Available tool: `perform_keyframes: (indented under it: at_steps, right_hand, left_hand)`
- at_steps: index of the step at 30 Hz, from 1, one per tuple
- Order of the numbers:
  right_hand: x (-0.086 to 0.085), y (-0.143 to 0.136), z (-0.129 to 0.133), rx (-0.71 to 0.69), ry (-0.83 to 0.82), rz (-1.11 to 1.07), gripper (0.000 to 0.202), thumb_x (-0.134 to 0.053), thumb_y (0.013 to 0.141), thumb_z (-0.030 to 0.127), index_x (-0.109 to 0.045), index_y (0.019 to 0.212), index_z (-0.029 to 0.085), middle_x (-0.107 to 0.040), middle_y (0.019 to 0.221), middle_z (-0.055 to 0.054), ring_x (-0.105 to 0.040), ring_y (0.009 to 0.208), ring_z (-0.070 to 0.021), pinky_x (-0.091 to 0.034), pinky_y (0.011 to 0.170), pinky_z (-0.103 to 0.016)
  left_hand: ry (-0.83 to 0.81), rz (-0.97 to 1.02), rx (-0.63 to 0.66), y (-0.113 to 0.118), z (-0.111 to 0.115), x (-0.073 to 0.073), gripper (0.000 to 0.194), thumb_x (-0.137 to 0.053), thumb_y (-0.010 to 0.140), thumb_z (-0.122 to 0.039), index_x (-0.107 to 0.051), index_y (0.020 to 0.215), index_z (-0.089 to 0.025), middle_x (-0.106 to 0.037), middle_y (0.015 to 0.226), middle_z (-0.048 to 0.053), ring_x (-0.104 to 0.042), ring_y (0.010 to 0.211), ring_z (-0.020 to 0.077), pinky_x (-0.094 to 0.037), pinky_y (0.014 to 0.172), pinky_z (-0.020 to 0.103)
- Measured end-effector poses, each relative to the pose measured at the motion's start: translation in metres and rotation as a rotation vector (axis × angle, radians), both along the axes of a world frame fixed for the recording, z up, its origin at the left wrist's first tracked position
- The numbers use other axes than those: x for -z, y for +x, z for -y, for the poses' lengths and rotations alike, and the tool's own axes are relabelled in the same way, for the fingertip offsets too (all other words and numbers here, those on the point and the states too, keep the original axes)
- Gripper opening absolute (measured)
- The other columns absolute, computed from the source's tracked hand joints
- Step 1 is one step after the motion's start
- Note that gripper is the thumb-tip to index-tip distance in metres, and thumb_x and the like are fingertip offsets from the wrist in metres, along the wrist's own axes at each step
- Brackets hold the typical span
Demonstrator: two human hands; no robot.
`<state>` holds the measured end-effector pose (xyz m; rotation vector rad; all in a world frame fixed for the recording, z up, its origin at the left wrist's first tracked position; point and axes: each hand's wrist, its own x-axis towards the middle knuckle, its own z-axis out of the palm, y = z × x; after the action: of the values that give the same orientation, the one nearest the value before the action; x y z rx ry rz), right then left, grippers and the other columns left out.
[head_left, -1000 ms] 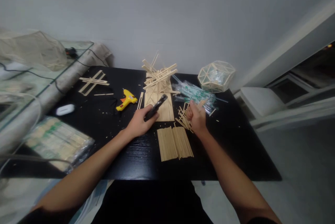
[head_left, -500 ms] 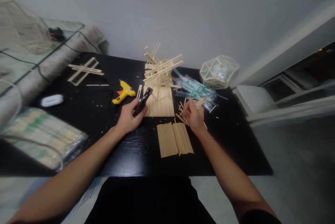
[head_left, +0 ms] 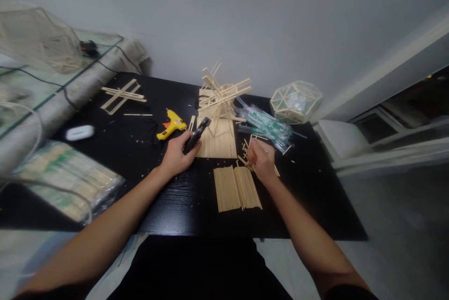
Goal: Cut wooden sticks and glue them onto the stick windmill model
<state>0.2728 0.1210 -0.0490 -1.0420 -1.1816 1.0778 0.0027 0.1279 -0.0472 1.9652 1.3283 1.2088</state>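
My left hand [head_left: 178,154] is closed around a black hand tool [head_left: 198,135], which points up and to the right; its exact kind does not show. A panel of side-by-side wooden sticks [head_left: 217,143] lies just beyond it, bearing a built-up stick model [head_left: 224,96]. Left of the tool lies a yellow glue gun [head_left: 172,125]. My right hand [head_left: 261,157] is a fist over scattered short stick pieces [head_left: 244,162]. Pale wooden sticks [head_left: 265,151] show slightly at its fingers; most of them is hidden. Below it is a row of cut sticks [head_left: 236,189].
Clear plastic wrappers [head_left: 268,125] lie behind my right hand, near a faceted stick frame [head_left: 296,101]. Crossed sticks [head_left: 122,96], a white case [head_left: 80,132] and a bagged stick bundle [head_left: 70,178] are on the left. The black table [head_left: 315,206] meets the wall behind.
My right hand has closed and turned, so the sticks that stuck out of it are now mostly hidden. My left hand keeps the black tool. The whole view has shifted slightly.
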Motion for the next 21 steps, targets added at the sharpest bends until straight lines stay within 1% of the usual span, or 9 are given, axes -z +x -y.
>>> perform_keyframes:
  at_steps: [3, 6, 8, 9, 11, 13, 16, 18, 21]
  right_hand:
    - [0.001, 0.001, 0.0, -0.024, -0.011, 0.027, 0.064, -0.069, 0.091, 0.065, -0.035, 0.055, 0.024, -0.028, 0.048, 0.01, -0.025, 0.041, -0.007, -0.019, 0.043, -0.024]
    - [-0.007, 0.002, 0.002, -0.002, 0.073, 0.168, 0.062, -0.062, 0.097, 0.062, -0.034, 0.057, 0.024, -0.03, 0.05, 0.009, -0.027, 0.045, -0.0083, -0.022, 0.047, -0.026]
    - [-0.02, -0.001, 0.003, 0.04, 0.18, 0.394, 0.058, -0.058, 0.101, 0.053, -0.033, 0.058, 0.024, -0.031, 0.053, 0.008, -0.03, 0.048, -0.0092, -0.024, 0.051, -0.027]
    - [-0.027, -0.005, 0.002, 0.028, 0.236, 0.544, 0.056, -0.058, 0.101, 0.048, -0.031, 0.058, 0.024, -0.032, 0.053, 0.007, -0.031, 0.049, -0.0095, -0.024, 0.053, -0.027]
    - [-0.038, -0.018, -0.002, -0.086, 0.298, 0.854, 0.049, -0.058, 0.099, 0.039, -0.035, 0.059, 0.023, -0.037, 0.053, 0.006, -0.036, 0.051, -0.0104, -0.027, 0.057, -0.028]
    - [-0.043, -0.036, -0.011, -0.176, 0.297, 1.14, 0.036, -0.059, 0.096, 0.032, -0.047, 0.064, 0.022, -0.05, 0.057, 0.002, -0.046, 0.057, -0.0137, -0.028, 0.06, -0.029]
    - [-0.04, -0.065, -0.027, -0.3, 0.267, 1.453, 0.016, -0.061, 0.096, 0.03, -0.064, 0.086, 0.018, -0.07, 0.079, -0.007, -0.061, 0.073, -0.0209, -0.035, 0.066, -0.03]
    - [-0.035, -0.079, -0.035, -0.374, 0.304, 1.549, 0.011, -0.061, 0.097, 0.025, -0.067, 0.098, 0.016, -0.074, 0.095, -0.011, -0.065, 0.085, -0.0244, -0.04, 0.072, -0.032]
    - [-0.029, -0.088, -0.038, -0.411, 0.367, 1.583, 0.013, -0.059, 0.1, 0.02, -0.066, 0.109, 0.013, -0.072, 0.108, -0.015, -0.064, 0.102, -0.0277, -0.043, 0.085, -0.036]
  left_hand:
    - [0.006, -0.001, -0.002, 0.0, 0.0, 0.0, 0.018, -0.06, 0.093, -0.034, -0.055, 0.081, -0.02, -0.049, 0.069, -0.003, -0.045, 0.064, 0.015, -0.038, 0.062, 0.028]
    - [0.008, 0.012, -0.002, 0.0, 0.0, 0.001, 0.019, -0.06, 0.094, -0.034, -0.055, 0.082, -0.02, -0.049, 0.069, -0.003, -0.045, 0.064, 0.0146, -0.038, 0.062, 0.028]
    - [0.009, 0.029, -0.006, 0.0, 0.0, 0.003, 0.019, -0.06, 0.095, -0.033, -0.056, 0.082, -0.02, -0.05, 0.07, -0.003, -0.046, 0.065, 0.0145, -0.039, 0.063, 0.028]
    - [0.011, 0.04, -0.014, 0.0, -0.001, 0.003, 0.019, -0.06, 0.095, -0.033, -0.056, 0.082, -0.02, -0.051, 0.07, -0.003, -0.046, 0.064, 0.0143, -0.039, 0.063, 0.028]
    - [0.018, 0.064, -0.039, 0.0, -0.001, 0.005, 0.019, -0.06, 0.095, -0.034, -0.056, 0.083, -0.02, -0.051, 0.07, -0.003, -0.046, 0.063, 0.0139, -0.039, 0.063, 0.028]
    - [0.029, 0.088, -0.064, 0.0, -0.002, 0.006, 0.019, -0.061, 0.095, -0.034, -0.057, 0.083, -0.02, -0.051, 0.069, -0.004, -0.047, 0.063, 0.0139, -0.04, 0.062, 0.027]
    - [0.04, 0.121, -0.095, -0.002, -0.004, 0.008, 0.02, -0.061, 0.095, -0.036, -0.059, 0.084, -0.02, -0.054, 0.071, -0.003, -0.049, 0.065, 0.0147, -0.041, 0.064, 0.028]
    - [0.034, 0.134, -0.113, -0.003, -0.004, 0.009, 0.02, -0.061, 0.094, -0.037, -0.06, 0.085, -0.019, -0.057, 0.072, -0.002, -0.051, 0.067, 0.0155, -0.043, 0.065, 0.028]
    - [0.019, 0.143, -0.116, -0.004, -0.005, 0.01, 0.021, -0.061, 0.095, -0.038, -0.061, 0.086, -0.019, -0.058, 0.073, -0.002, -0.052, 0.068, 0.0158, -0.043, 0.065, 0.028]
